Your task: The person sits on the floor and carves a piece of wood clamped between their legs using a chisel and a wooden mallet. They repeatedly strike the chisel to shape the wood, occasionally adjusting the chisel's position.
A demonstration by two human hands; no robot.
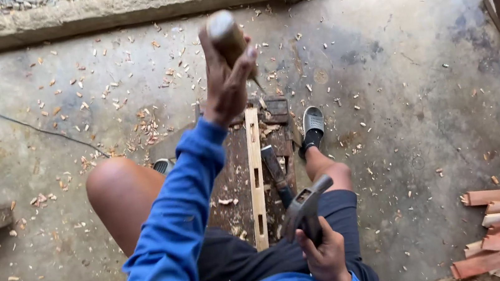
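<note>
The left hand (225,80) is wrapped around a chisel (230,39), lifted blade-down above the slat (257,177). The right hand (324,254) is clenched on a hammer (304,206), held low beside the slat, head up, likely ready to strike. The slat lies along a bench (235,180).

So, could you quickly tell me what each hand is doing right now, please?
Left hand: closed on a wooden-handled chisel.
Right hand: closed on a hammer.

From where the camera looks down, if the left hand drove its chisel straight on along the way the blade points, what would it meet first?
Probably the pale mortised strip on the dark bench; the left hand aims the chisel down toward it, though depth is unclear.
</note>
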